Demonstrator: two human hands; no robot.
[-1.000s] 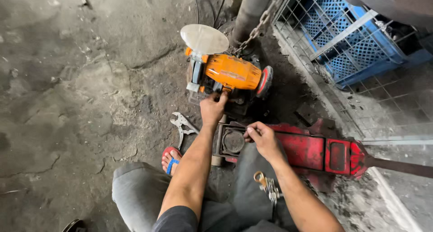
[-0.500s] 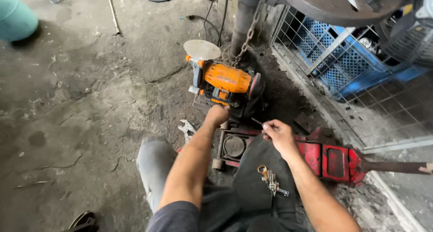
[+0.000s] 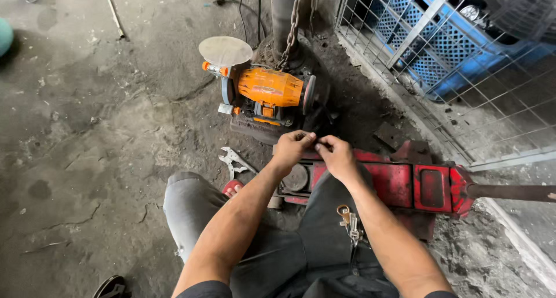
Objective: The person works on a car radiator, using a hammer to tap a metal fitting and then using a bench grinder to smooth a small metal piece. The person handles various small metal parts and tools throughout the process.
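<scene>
- Head view: both hands now meet just in front of the orange bench grinder (image 3: 269, 88), over the near end of the red floor jack (image 3: 405, 185).
- A second ago the left hand (image 3: 291, 149) was stretched out to the grinder's base while the right hand (image 3: 336, 156) rested on the jack; the left has pulled back and the two have closed up, fingertip to fingertip.
- My read: the work has shifted off the grinder's body and onto something tiny passed between the hands.
- Left-hand fingers (image 3: 306, 138) are pressed together in a pinch; right-hand fingers (image 3: 322, 144) pinch toward them. What sits between them is too small to make out, perhaps a thin dark piece.
- That small thing, if there is one, sits right at the meeting fingertips, just on the near side of the grinder.
- The camera has also tipped down and closer: the grinder now sits higher up in the view.
- Count: one grinder, with one round pale eye shield (image 3: 225, 50) above its left end.
- One jack, its long handle (image 3: 509, 192) running off to the right of the grinder.
- One pair of locking pliers (image 3: 233, 160) on the concrete floor (image 3: 87, 130), near-left of the grinder.
- One bunch of keys (image 3: 349, 224) on the person's lap.
- One chain (image 3: 291, 26) hanging behind the grinder; one blue crate (image 3: 440, 60) behind the wire mesh, to its right.
</scene>
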